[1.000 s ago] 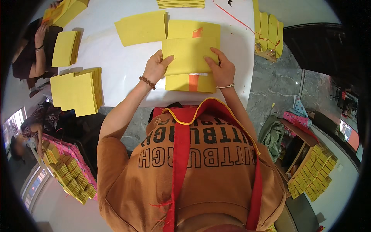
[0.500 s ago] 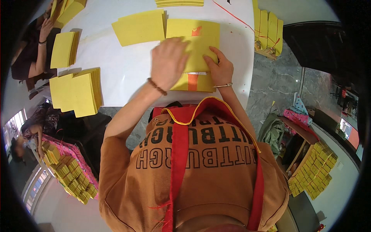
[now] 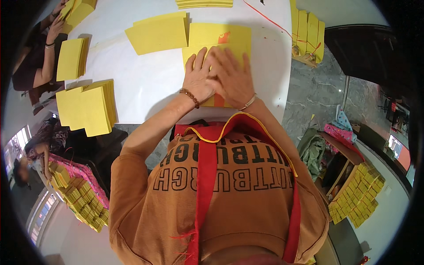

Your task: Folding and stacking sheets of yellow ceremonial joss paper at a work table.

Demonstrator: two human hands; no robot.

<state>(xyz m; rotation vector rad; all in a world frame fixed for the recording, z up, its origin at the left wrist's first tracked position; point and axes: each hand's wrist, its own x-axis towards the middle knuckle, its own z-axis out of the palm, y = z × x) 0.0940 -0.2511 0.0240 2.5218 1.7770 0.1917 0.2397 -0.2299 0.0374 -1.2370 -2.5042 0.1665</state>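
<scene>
A stack of yellow paper sheets (image 3: 212, 32) with an orange-red band or marking lies in front of me on the white table, another yellow sheet crossing it. My left hand (image 3: 197, 79) rests flat on this paper, fingers spread. Close against it, partly overlapping, my right hand (image 3: 236, 79) also presses on the paper with fingers stretched out, slightly blurred. Both hands cover much of the paper's middle. Just to their left, a fanned yellow stack (image 3: 159, 33) touches or nearly touches the paper's edge.
Yellow stacks (image 3: 84, 108) stand along the left of the white table (image 3: 145, 84). A co-worker's hand (image 3: 55, 30) is at a yellow stack top left. Tied yellow bundles (image 3: 307, 33) sit past the right edge, near a red string (image 3: 267, 17). More bundles (image 3: 357, 194) are piled lower right.
My right hand has moved left from the paper's right edge onto its middle, beside my left hand. My left hand has shifted slightly right and down, and the top sheet has moved left.
</scene>
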